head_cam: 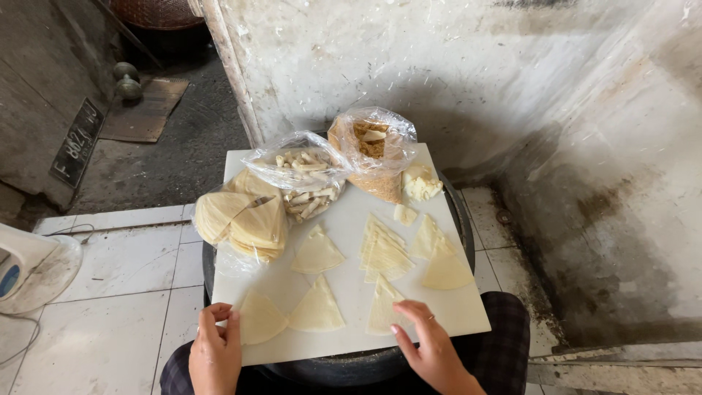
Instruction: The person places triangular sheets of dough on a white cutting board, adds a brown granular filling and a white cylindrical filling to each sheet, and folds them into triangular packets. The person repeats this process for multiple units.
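Observation:
A white board (351, 219) lies across a round black pan (461, 219) in front of me. Several pale triangular dough sheets are spread over it. My left hand (215, 350) rests at the board's near left edge, fingertips touching one triangle (259, 318). My right hand (431, 347) lies at the near right, fingers on another triangle (384, 303). Between them sits a third triangle (316, 307). A stack of triangles (382, 252) lies mid-board.
A plastic bag of folded wrappers (245, 219), a bag of pale sticks (303, 179), a bag of brown crumbs (373, 150) and pale chunks (420, 183) crowd the board's far side. A stained wall rises behind. A white appliance (29, 267) stands on the tiled floor at left.

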